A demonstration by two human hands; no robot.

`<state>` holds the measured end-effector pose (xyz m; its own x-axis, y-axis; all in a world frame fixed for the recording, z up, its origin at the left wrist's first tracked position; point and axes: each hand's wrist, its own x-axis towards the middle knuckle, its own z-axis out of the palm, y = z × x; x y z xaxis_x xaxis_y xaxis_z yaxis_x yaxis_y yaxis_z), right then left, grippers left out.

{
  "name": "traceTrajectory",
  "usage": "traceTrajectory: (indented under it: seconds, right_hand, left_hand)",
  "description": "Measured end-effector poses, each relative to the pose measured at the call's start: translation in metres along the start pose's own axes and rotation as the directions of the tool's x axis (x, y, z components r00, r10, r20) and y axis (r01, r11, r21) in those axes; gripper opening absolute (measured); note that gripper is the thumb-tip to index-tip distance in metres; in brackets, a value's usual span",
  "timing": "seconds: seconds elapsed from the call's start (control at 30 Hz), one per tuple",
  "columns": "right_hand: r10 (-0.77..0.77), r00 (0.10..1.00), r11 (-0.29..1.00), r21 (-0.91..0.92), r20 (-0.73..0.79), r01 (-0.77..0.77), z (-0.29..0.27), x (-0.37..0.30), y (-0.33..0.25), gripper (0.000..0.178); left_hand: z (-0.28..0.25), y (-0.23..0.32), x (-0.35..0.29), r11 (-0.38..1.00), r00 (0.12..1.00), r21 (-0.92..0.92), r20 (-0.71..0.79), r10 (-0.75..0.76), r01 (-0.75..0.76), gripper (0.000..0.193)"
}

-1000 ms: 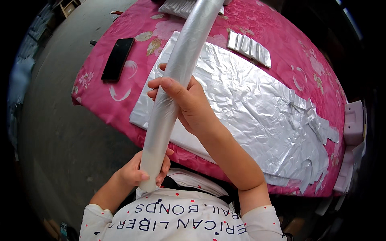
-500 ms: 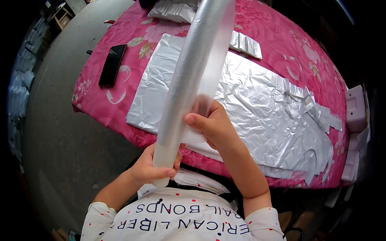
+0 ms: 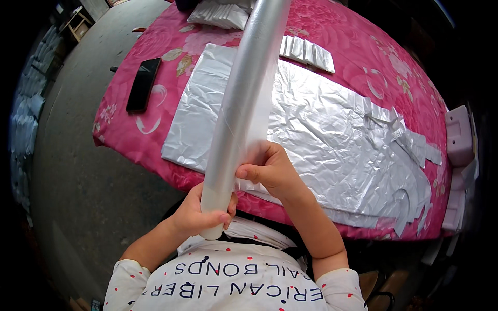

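A long roll of clear plastic film [image 3: 241, 93] slants up in front of me, its far end running out past the top of the picture. Around its near end my left hand [image 3: 205, 212] is wrapped. My right hand [image 3: 270, 171] is closed in a pinch on the film's loose edge, just right of the roll, with some fingers behind the see-through sheet. Beneath and beyond both hands lies a flat stack of silvery plastic bags [image 3: 332, 135], with crumpled handle ends at the right.
The table wears a pink flowered cloth [image 3: 353, 57]. A black phone [image 3: 143, 85] lies at its left. Folded bundles of plastic bags [image 3: 218, 14] and a smaller folded row [image 3: 309, 54] lie at the far side. Pink plastic containers [image 3: 459, 137] stand off the right edge.
The roll has tipped a little to the left at its far end. My right hand has drawn slightly nearer to me and closer to the roll, and less loose film spreads out.
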<state>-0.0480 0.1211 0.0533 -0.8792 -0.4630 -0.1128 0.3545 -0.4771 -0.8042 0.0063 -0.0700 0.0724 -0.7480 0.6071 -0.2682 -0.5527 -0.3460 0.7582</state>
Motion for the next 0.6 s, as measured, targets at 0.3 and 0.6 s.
traceTrajectory:
  seconds: [0.3, 0.6]
  right_hand:
    - [0.034, 0.991, 0.998, 0.054, 0.13, -0.042, 0.016, -0.012, -0.023, 0.036]
    - [0.053, 0.995, 0.986, -0.163, 0.088, -0.038, 0.016, -0.019, -0.017, 0.041]
  left_hand:
    - [0.002, -0.003, 0.012, 0.959, 0.966, -0.25, 0.248, -0.067, 0.131, 0.065]
    - [-0.03, -0.032, 0.026, 0.709, 0.707, -0.488, 0.707, -0.022, 0.509, 0.086]
